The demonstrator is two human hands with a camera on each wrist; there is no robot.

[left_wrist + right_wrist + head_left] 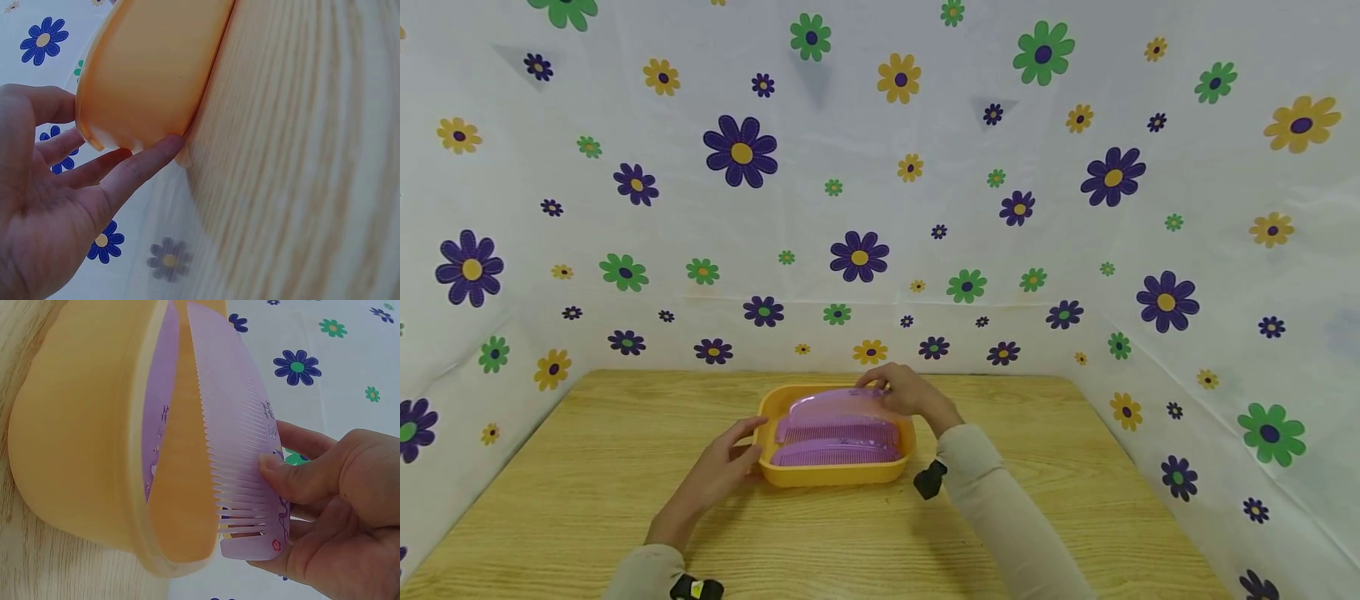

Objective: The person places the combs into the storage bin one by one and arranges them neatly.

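Observation:
A yellow plastic basin (831, 476) stands on the wooden table with purple combs (842, 454) lying in it. My right hand (910, 392) holds one light purple comb (240, 425) by its spine near one end, thumb on the near face and fingers behind. That comb is tilted over the basin's far right rim, its teeth toward the inside. My left hand (722, 467) is at the basin's left end. In the left wrist view its extended fingers touch the basin's outer wall (150, 69) and rim, the palm apart from it.
The wooden table (820, 542) reaches to a white flower-printed cloth (865, 208) that hangs behind and on both sides. Each wrist wears a small black device (931, 480).

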